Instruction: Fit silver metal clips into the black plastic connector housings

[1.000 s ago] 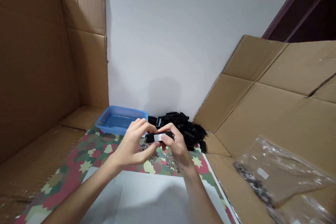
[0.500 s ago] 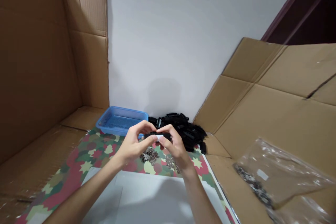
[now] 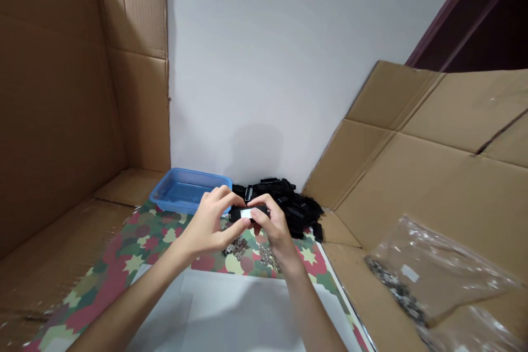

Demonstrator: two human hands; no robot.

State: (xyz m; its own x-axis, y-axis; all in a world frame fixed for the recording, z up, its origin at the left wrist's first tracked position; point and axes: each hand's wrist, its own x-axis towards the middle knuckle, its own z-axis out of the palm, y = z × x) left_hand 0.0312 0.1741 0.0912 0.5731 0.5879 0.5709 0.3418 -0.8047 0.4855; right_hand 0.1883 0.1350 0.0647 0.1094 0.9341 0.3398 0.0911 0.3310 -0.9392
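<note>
Between my two hands is a small oblong black piece [image 3: 235,214] with a white patch [image 3: 246,213] on the side facing me. My left hand [image 3: 210,224] pinches it from the left, thumb along the lower edge and fingers over the top. At the right end, my right hand [image 3: 275,229] grips it, with the thumb beside the white patch. Below the hands, a small heap of metal parts [image 3: 236,248] and a scatter of smaller shiny bits [image 3: 268,256] lie on the patterned cloth [image 3: 135,262]. Fingers hide part of the piece.
A blue plastic basket [image 3: 165,206] stands at the back left, beside a heap of black pieces [image 3: 303,212] against the wall. Cardboard walls [image 3: 412,176] flank both sides. A clear bag [image 3: 445,264] with metal parts lies right; a white sheet [image 3: 231,308] covers the front.
My left thumb has shifted lower on the black piece and more of the white patch shows. The piece stays held in both hands, tilted slightly differently.
</note>
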